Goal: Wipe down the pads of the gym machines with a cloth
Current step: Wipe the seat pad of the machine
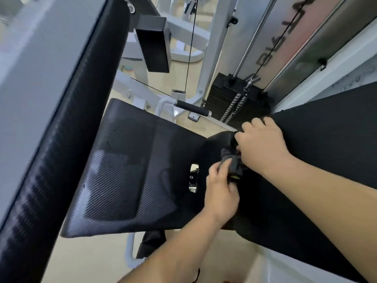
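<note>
1. Left hand [221, 188], near centre: fingers curled, pinching the near end of the cloth [230, 160].
2. Cloth: dark and bunched, held off the surface between both hands, above the right edge of the seat pad [126, 170]. Its long axis runs roughly near to far, from one hand to the other. It is too crumpled to say which end leads.
3. Right hand [263, 146], just beyond: fingers curled under, apparently gripping the cloth's far end beside the right-hand pad [326, 150]. The fingertips are hidden.
4. Step in hand, as judged: gathering or refolding the cloth, with no wiping stroke begun.
5. Next move calls for one hand to flatten the cloth onto a pad and sweep along its length with steady pressure.
6. Left: long back pad [61, 119].
7. Far: handle grip [192, 108], weight stack [230, 94].
</note>
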Demonstrator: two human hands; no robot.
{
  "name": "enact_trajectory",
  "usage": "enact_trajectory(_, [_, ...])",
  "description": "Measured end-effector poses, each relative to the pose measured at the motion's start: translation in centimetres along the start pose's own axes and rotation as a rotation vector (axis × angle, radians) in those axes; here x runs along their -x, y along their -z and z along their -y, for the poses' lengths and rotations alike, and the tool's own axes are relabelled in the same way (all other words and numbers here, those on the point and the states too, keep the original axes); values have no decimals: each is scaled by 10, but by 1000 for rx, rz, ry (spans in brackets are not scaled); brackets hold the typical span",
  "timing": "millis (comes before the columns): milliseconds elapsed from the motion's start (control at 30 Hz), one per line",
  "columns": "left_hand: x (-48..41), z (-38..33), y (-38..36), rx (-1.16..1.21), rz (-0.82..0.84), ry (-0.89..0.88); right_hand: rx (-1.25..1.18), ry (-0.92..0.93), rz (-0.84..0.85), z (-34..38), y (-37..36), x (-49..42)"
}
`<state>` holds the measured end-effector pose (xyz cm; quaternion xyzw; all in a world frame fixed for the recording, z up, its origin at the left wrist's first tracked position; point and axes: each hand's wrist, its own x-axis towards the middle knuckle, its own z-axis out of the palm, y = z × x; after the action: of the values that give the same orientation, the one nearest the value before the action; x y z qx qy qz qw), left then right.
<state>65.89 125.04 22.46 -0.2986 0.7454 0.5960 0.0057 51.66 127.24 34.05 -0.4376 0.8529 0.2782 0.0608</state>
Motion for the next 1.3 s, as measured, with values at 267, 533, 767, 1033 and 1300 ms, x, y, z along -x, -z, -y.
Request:
enact_trajectory(267, [51,31,-12,-98,-68,151,-94,45,-99,-32,4,47])
enact_trajectory(533, [60,22,-17,-60,-125,428,-89,35,36,-35,9,1])
enact_trajectory(767, [-87,-37,8,16,-76,194,-315,-150,257,-54,24,-69])
enact_trajectory(1033, [-200,-32,34,-50,246,-69,-317,-126,372,-55,6,-94])
enact_trajectory(1300, [-261,-3,49,-266,399,344,-312,-140,393,-55,-1,-93])
